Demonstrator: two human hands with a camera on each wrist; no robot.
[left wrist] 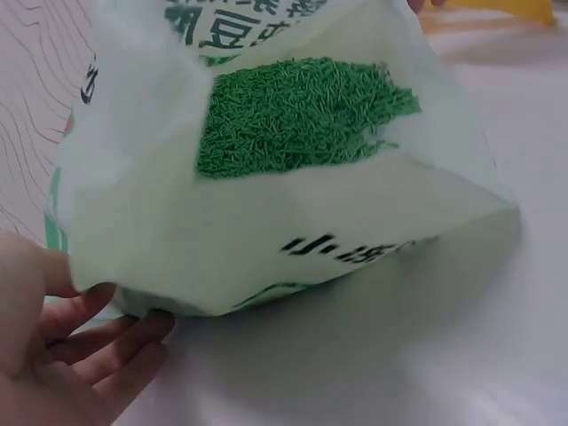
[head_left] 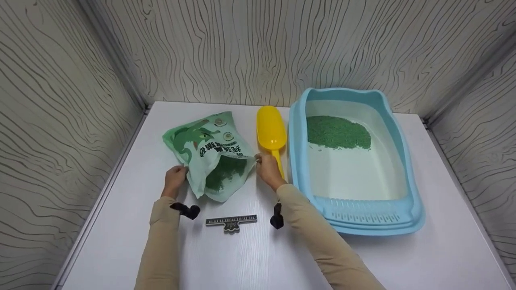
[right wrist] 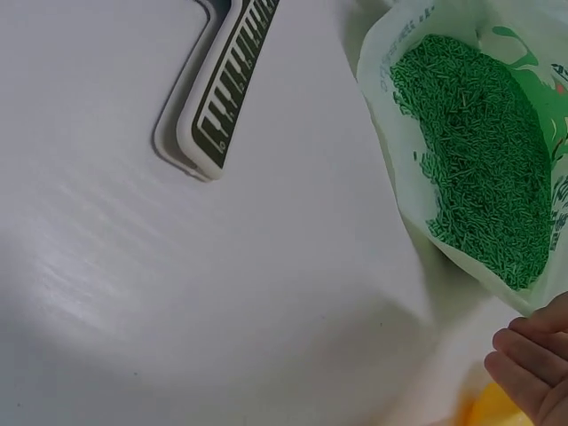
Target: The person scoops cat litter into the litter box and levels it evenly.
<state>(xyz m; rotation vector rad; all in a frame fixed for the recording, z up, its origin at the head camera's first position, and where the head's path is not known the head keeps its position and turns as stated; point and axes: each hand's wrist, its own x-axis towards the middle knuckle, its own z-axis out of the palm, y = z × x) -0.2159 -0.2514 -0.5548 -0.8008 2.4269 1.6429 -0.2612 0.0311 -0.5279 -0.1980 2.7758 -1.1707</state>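
A pale green printed bag of cat litter [head_left: 201, 141] lies on the table with its mouth gaping toward me. Green litter pellets [left wrist: 293, 111] fill the inside behind the opening. My left hand [head_left: 175, 179] pinches the bag's left edge; in the left wrist view, the thumb and fingers [left wrist: 133, 342] hold the plastic near the bottom. My right hand [head_left: 269, 171] pinches the right corner of the mouth, beside the yellow scoop's handle. In the right wrist view, the fingertips [right wrist: 524, 351] meet the bag's rim.
Right of the bag lies a yellow scoop [head_left: 271, 129]. A light blue litter box [head_left: 297, 161] stands further right, with a heap of green pellets [head_left: 338, 133] at its back. A bag clip with a piano-key pattern [head_left: 231, 220] lies in front. Patterned walls [head_left: 262, 52] enclose the table.
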